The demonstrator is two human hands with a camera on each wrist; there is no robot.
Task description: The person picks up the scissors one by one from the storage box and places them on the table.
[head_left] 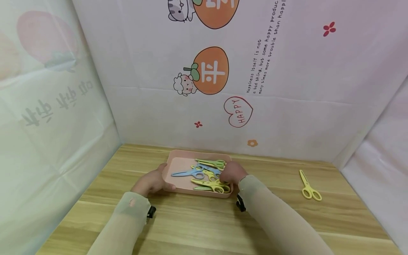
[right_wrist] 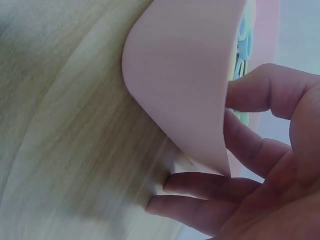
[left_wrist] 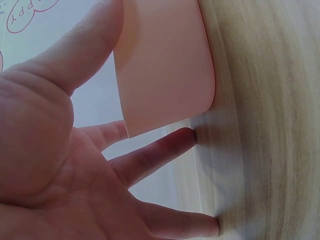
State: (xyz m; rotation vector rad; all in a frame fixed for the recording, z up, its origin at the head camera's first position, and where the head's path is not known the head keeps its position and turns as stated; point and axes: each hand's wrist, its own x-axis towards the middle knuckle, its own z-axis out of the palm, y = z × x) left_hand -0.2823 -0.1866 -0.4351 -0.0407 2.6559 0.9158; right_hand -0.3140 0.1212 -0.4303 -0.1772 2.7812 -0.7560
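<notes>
A shallow pink tray (head_left: 178,191) sits on the wooden table near the back wall. Several plastic craft scissors lie in it, mostly toward the right: blue scissors (head_left: 188,173), green scissors (head_left: 216,163) and yellow scissors (head_left: 210,184). My left hand (head_left: 156,180) holds the tray's left end, thumb along the front wall and other fingers spread past the corner. With thumb and index finger at the rim, my right hand (head_left: 234,173) grips the right end. Its other two visible fingers (right_wrist: 215,187) reach down outside the wall, close to the table.
Another pair of yellow scissors (head_left: 307,186) lies alone on the table, right of the tray. White printed cloth (head_left: 153,113) hangs behind the table and along both sides. Wooden tabletop (head_left: 191,226) extends in front of the tray.
</notes>
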